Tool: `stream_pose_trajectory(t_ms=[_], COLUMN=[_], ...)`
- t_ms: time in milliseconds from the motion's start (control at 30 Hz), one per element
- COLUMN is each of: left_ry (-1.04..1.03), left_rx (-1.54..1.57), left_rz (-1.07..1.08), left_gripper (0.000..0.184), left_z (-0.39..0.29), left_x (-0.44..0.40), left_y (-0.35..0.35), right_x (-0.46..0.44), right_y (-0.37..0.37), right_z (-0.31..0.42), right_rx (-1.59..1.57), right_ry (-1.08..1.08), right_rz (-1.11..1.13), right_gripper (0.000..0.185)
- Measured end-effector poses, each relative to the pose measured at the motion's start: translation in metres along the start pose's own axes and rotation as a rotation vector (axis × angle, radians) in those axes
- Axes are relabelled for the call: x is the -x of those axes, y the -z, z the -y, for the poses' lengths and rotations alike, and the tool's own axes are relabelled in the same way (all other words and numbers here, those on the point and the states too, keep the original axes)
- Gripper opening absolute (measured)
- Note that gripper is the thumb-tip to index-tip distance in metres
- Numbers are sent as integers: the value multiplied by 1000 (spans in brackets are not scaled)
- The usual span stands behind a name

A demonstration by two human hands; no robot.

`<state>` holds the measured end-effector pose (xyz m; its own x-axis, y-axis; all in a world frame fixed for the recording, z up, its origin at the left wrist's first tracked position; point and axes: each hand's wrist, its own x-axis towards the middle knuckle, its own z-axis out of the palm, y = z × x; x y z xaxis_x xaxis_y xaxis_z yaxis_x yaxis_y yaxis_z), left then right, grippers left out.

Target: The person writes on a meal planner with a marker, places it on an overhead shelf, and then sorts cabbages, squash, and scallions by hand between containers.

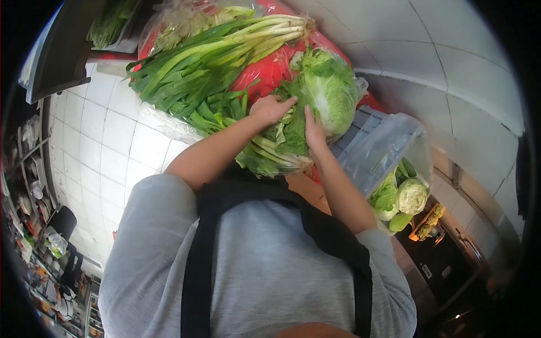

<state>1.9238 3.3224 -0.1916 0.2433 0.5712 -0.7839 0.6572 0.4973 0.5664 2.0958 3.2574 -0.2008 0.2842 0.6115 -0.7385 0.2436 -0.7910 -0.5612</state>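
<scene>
A pale green napa cabbage (331,104) lies on its side among the vegetables, with loose dark outer leaves (294,132) hanging toward me. My left hand (271,109) is closed on the edge of these leaves, its fingertips reaching toward the cabbage. Against the near side of the cabbage, my right hand (314,130) grips the leaves, thumb up; its other fingers are partly hidden. Left of the cabbage spreads a large bunch of green onions (225,53), roots to the right. More stalks (270,149) lie below my hands.
Red plastic bags (265,73) lie under the vegetables. To the right, a grey crate (358,132) stands beside a clear plastic bag (389,149) with cut cabbage (413,197) and other greens. A tiled wall (417,56) rises behind. Shelves (34,169) with goods stand far left.
</scene>
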Motion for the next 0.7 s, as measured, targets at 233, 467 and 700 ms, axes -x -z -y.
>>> stream_pose_trajectory(t_ms=[233, 467, 700], left_ry=[-365, -869, -459], left_rx=[-76, -717, -444], left_rz=[-351, -123, -216], left_gripper=[49, 53, 88], left_z=[0, -30, 11], left_x=[-15, 19, 49], left_y=[46, -14, 2], right_x=[9, 12, 5], right_y=[3, 53, 13], right_z=[1, -22, -37], right_rx=[168, 701, 615], right_ry=[422, -96, 180], right_rz=[-213, 110, -214], right_gripper=[48, 68, 63])
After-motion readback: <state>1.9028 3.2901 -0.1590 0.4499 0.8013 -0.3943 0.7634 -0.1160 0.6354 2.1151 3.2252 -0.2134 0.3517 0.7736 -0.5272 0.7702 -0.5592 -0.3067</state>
